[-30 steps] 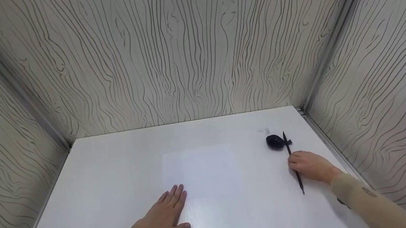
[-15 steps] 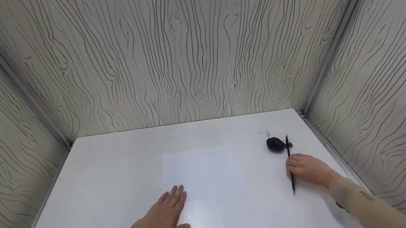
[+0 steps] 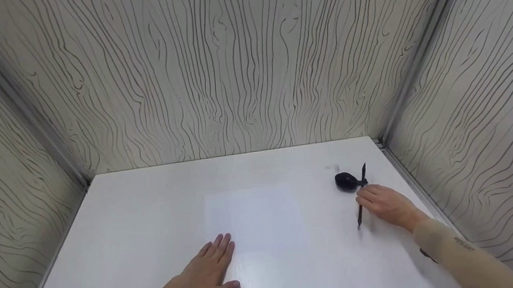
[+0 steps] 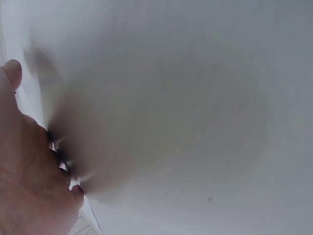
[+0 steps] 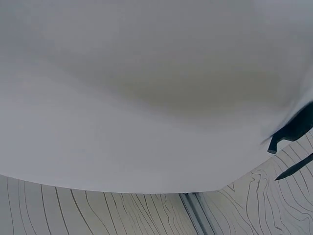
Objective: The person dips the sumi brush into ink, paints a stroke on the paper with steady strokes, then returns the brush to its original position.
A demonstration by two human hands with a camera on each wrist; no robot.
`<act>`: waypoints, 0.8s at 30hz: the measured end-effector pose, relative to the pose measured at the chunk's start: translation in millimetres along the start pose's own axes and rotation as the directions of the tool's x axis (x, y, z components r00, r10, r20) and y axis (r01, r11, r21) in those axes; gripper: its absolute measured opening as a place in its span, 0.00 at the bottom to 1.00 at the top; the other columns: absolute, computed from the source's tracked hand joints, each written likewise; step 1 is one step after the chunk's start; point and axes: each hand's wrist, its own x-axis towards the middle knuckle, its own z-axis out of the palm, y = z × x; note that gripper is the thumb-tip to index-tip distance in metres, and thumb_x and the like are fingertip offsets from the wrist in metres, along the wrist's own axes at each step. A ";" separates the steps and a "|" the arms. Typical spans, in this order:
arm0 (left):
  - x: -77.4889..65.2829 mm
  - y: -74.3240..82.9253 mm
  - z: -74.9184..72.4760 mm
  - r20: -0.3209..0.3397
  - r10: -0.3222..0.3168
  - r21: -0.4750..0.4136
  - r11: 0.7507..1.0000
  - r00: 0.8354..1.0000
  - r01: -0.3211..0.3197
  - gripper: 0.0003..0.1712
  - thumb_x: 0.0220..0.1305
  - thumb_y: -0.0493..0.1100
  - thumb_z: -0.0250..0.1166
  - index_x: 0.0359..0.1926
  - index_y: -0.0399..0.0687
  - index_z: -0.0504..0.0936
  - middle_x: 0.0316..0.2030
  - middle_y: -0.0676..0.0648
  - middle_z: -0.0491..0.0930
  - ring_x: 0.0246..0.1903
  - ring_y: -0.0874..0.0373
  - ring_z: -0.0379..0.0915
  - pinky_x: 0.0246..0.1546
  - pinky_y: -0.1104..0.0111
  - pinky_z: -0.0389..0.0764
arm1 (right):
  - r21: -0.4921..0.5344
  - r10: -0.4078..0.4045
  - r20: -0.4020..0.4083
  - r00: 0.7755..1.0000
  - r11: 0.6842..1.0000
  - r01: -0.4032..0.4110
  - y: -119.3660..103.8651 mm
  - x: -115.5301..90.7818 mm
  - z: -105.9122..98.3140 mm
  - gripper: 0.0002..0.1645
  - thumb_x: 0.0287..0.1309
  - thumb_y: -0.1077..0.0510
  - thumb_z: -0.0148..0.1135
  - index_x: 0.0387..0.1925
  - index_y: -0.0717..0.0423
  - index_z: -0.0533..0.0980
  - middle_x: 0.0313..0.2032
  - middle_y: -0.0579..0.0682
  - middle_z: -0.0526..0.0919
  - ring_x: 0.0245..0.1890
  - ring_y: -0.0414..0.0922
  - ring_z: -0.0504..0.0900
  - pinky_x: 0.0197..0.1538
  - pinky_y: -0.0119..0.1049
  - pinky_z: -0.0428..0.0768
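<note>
Nearest the camera, at seven o'clock on a white desk (image 3: 123, 243), a person's left hand (image 3: 207, 274) lies with straight fingers, its grip relaxed and holding nothing; the fingertips rest on the eight o'clock corner of a pale sheet (image 3: 264, 215) at the dial's centre. At three o'clock, the right hand (image 3: 387, 205) pinches a slim black tool (image 3: 363, 175) near its middle, the small looped end toward seven and the pointed end just past twelve. Half a second ago the looped end sat nearer six; it has swung left and up, and the hand has shifted slightly toward twelve. With a faint shadow now apart from the tool, the change suggests it is raised off the desk and fully under the hand's control. The left hand has not moved. Just beyond, at two o'clock, a black bulb (image 3: 346, 181) lies close by, its neck separated from the point by a gap in the right wrist view. Behind everything stands a wood-patterned wall (image 3: 233, 73).
</note>
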 end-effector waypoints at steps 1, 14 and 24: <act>0.3 -0.3 0.1 0.001 0.001 -0.001 1.000 1.000 -0.001 0.60 0.80 0.77 0.47 0.91 0.38 0.50 0.93 0.38 0.45 0.92 0.36 0.42 0.90 0.37 0.51 | -0.005 0.008 -0.013 1.000 1.000 -0.008 0.8 2.1 -0.8 0.17 0.60 0.70 0.54 0.43 0.62 0.87 0.42 0.56 0.91 0.42 0.51 0.91 0.47 0.42 0.93; 1.7 -1.0 0.6 0.026 -0.016 0.006 1.000 1.000 0.016 0.62 0.78 0.80 0.46 0.91 0.40 0.49 0.93 0.39 0.43 0.93 0.37 0.41 0.91 0.37 0.50 | 0.011 0.158 -0.195 0.968 0.987 -0.159 10.9 34.5 -11.5 0.28 0.90 0.67 0.42 0.40 0.64 0.89 0.38 0.56 0.93 0.36 0.51 0.94 0.42 0.42 0.94; -2.0 3.7 -2.7 0.016 -0.007 -0.001 1.000 1.000 0.007 0.62 0.79 0.80 0.45 0.91 0.37 0.50 0.92 0.36 0.43 0.92 0.35 0.41 0.90 0.35 0.51 | 0.112 0.355 -0.279 0.892 0.935 -0.337 21.1 43.7 -14.3 0.25 0.90 0.59 0.46 0.46 0.66 0.88 0.40 0.60 0.91 0.37 0.57 0.92 0.40 0.49 0.93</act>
